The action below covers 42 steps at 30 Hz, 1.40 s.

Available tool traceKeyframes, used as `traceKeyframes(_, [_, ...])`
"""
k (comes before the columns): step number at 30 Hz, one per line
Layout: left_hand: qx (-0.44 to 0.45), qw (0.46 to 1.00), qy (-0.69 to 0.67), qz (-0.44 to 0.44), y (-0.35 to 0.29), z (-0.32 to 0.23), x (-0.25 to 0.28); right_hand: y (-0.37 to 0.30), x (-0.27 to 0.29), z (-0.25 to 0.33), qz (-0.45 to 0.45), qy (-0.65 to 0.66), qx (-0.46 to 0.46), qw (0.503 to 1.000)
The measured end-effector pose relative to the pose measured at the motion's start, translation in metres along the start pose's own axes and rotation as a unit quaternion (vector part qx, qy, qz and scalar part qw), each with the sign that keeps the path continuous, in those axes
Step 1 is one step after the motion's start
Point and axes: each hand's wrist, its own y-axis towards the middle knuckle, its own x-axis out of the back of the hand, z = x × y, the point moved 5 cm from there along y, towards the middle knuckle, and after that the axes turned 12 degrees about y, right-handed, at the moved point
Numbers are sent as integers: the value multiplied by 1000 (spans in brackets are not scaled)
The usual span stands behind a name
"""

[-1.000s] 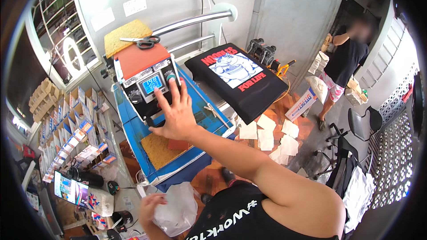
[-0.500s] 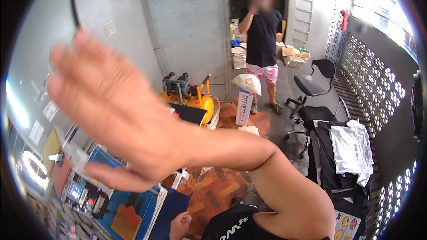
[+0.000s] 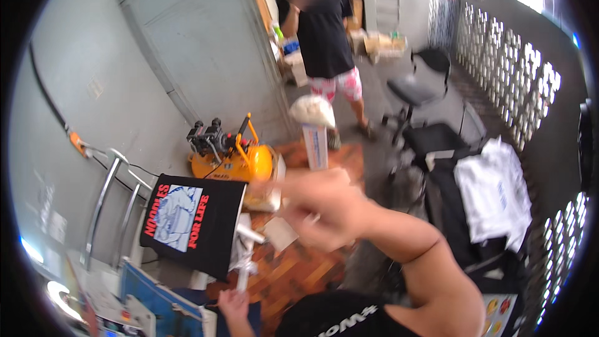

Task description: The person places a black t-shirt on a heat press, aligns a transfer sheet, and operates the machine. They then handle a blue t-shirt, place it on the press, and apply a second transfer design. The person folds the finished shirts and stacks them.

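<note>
My right arm reaches out from the lower right, and my right hand (image 3: 327, 209) hangs in mid-air in front of my chest. It is smeared by motion; the fingers look bent, but their exact pose is unclear. Low in the picture my left hand (image 3: 234, 304) is small, with its fingers loosely apart and nothing seen in them. Close above it lies a black shirt (image 3: 215, 224) spread flat on a board, printed with red lettering and a pale blue-and-white picture. A blue-topped table (image 3: 146, 290) is left of that hand.
A yellow air compressor (image 3: 249, 162) stands by the grey door (image 3: 199, 37). Further off, a person in a black shirt (image 3: 324, 31) stands behind a box (image 3: 316, 150) topped by a whitish bag (image 3: 312, 111). Office chairs (image 3: 412, 90) and a white shirt (image 3: 493, 193) occupy the right.
My right hand, raised large and open on the left, has dropped toward the middle and its fingers have bent. The view has turned, bringing the printed black shirt into clear sight.
</note>
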Motion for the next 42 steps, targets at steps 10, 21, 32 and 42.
traceKeyframes(10, [-31,997,-31,-63,49,-52,-4,-213,-281,-190,224,268,-447,823])
traceKeyframes(21, [-683,697,204,74,-21,-284,-148,21,-367,-341,-170,841,-404,319])
traceKeyframes(32, [-710,658,98,231,-34,-391,-372,-89,33,-339,-498,636,-206,553])
traceKeyframes(42, [-364,713,214,559,-101,-180,-777,-237,183,-55,-490,278,-238,791])
